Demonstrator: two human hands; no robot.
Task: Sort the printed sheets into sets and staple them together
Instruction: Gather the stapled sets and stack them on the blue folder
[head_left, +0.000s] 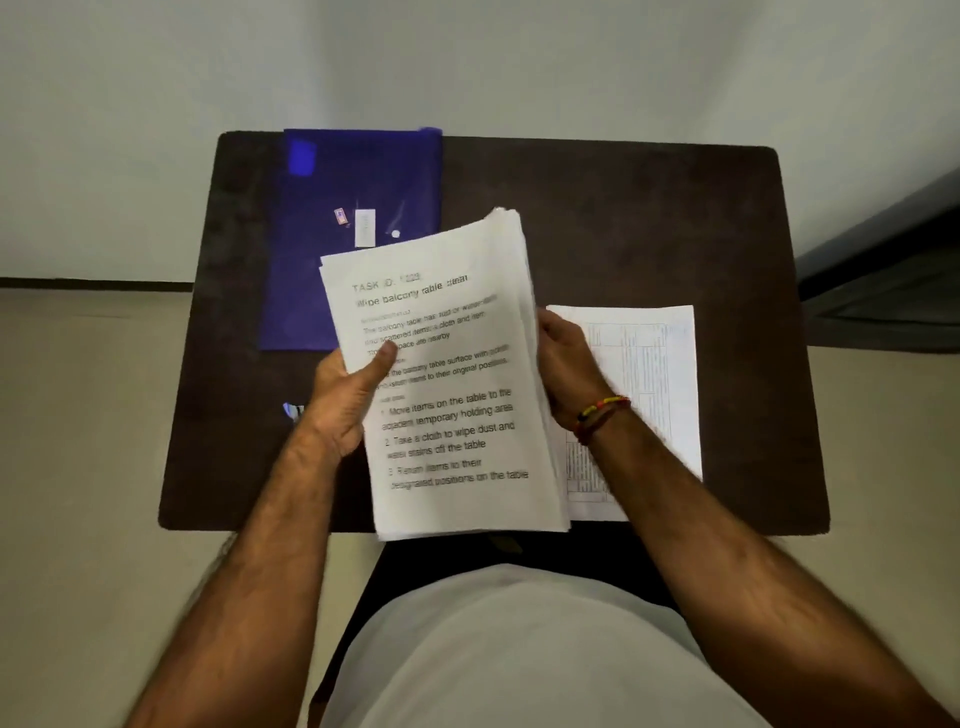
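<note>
Thick stack of printed sheets (457, 395), white, matte, edges fanned loose on the far right corner. I hold it tilted above the dark, dull table (623, 218). My left hand (348, 400) clamps its left edge, thumb pressed flat over the printed text. My right hand (566, 369) curls round the stack's right edge, fingers hidden behind the paper. Just right of that hand, partly under it, a single sheet (660, 364) with fine tables lies flat. Beyond my left hand rests a glossy blue plastic folder (332, 270).
</note>
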